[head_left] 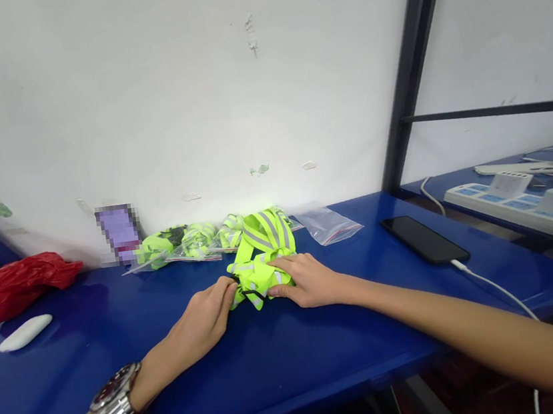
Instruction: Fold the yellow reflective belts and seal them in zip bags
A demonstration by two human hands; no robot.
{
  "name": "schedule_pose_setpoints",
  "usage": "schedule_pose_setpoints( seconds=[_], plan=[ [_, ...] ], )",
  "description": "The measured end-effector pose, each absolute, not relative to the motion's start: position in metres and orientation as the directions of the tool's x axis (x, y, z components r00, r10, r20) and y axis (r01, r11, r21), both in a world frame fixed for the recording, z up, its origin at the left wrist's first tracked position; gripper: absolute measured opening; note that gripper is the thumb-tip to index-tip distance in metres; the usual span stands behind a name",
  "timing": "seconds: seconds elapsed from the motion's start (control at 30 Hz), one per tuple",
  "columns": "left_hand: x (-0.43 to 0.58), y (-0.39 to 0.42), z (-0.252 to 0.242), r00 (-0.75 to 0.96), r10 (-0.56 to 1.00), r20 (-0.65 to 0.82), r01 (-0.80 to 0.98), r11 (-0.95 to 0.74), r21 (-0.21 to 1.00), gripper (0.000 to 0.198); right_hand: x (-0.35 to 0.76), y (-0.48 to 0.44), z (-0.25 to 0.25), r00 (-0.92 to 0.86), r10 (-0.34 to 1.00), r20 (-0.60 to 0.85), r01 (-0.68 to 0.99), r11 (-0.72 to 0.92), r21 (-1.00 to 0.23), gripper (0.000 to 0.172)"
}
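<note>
A bundle of neon yellow reflective straps [260, 252] with grey stripes lies on the blue table [295, 359]. My left hand [204, 320], with a metal watch on its wrist, pinches the bundle's near left edge by a black buckle. My right hand [308, 280] lies on the bundle's right side, fingers curled and pressing the folded strap down. Both hands touch the same bundle.
Bagged yellow straps [180, 242] lie against the white wall, next to an empty clear bag [329, 224]. A red plastic bag [16, 282] and a white oblong object [24, 332] sit at the left. A black phone [424, 239] on a white cable and a power strip [523, 203] are at the right.
</note>
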State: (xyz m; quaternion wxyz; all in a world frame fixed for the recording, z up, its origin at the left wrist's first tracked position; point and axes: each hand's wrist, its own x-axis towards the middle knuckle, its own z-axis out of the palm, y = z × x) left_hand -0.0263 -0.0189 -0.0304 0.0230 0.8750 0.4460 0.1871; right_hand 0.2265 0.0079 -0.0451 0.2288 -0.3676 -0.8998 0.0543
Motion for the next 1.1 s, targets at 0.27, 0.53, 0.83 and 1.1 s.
schedule_pose_setpoints(
  seconds=[0.27, 0.53, 0.83, 1.1],
  plan=[
    [-0.044, -0.005, -0.027, 0.771, 0.511, 0.38, 0.581, -0.808, -0.092, 0.029, 0.228, 0.008, -0.045, -0.643, 0.669, 0.374, 0.614, 0.741, -0.271, 0.057],
    [-0.023, 0.02, -0.03, 0.914, 0.203, 0.351, 0.358, -0.811, -0.463, 0.046, 0.231, 0.008, -0.038, -0.676, 0.654, 0.339, 0.584, 0.756, -0.294, 0.051],
    [-0.016, 0.009, -0.035, 0.811, 0.488, 0.322, 0.522, -0.852, -0.022, 0.04, 0.233, -0.002, -0.038, -0.676, 0.673, 0.3, 0.614, 0.74, -0.275, 0.063],
    [-0.008, 0.001, -0.026, 0.591, 0.714, 0.374, 0.555, -0.697, 0.454, 0.016, 0.218, -0.008, -0.031, -0.663, 0.587, 0.465, 0.664, 0.748, 0.003, 0.062]
  ],
)
